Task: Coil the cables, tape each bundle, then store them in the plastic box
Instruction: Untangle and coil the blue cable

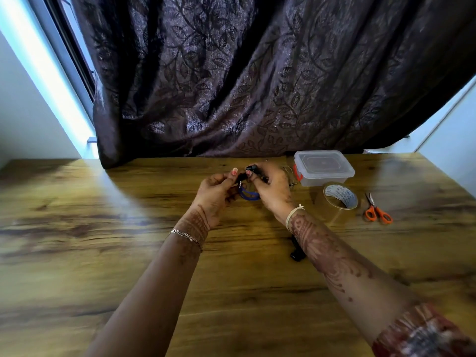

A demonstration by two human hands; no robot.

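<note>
One black object [297, 249] lies on the wooden table [128, 228] beside the right forearm. Farther on, the left hand [217, 190] and right hand [271, 191], nearly touching, both pinch a blue cable [248, 195] with black plug ends, looped between them. Right of them: tape roll [340, 199], orange-handled scissors [377, 212], then a lidded clear plastic box [323, 167], before a dark curtain [257, 73].

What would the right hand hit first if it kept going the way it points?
Likely the left hand, just across the blue cable that it and the right hand hold; depth unclear.
</note>
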